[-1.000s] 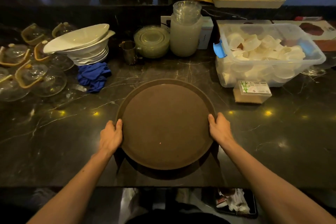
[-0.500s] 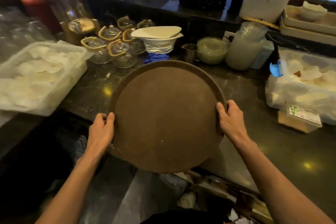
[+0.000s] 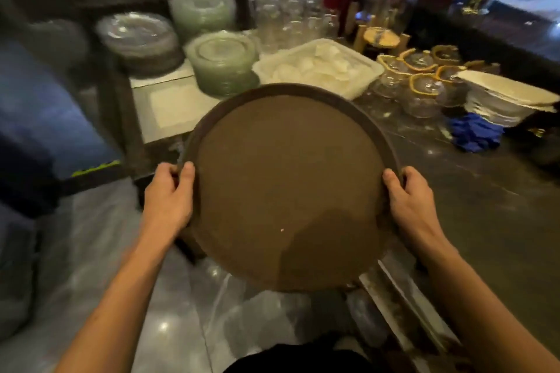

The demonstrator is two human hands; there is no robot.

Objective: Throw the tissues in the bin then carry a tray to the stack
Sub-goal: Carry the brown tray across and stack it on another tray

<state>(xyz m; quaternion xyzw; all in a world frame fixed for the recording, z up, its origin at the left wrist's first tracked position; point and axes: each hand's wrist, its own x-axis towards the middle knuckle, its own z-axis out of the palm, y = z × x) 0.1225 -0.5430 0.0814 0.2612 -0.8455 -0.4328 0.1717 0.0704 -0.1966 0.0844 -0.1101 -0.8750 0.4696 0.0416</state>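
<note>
A round brown tray (image 3: 288,179) fills the middle of the view, held level in the air past the dark counter's left end and partly over the floor. My left hand (image 3: 169,197) grips its left rim, thumb on top. On the opposite rim my right hand (image 3: 409,200) holds it the same way. The tray carries nothing but a small white speck. No tissues, bin or tray stack can be made out.
Stacks of glass plates (image 3: 224,63) sit on a low shelf ahead. Behind the tray's far edge is a white tub of cups (image 3: 318,70). Glass lidded dishes (image 3: 424,85), white bowls (image 3: 503,100) and a blue cloth (image 3: 475,130) lie on the dark counter (image 3: 485,206) at right.
The tray has been lifted off the counter and swung left with my turning view; it now hangs past the counter's end, facing the plate shelf. Both hands kept their grip.
</note>
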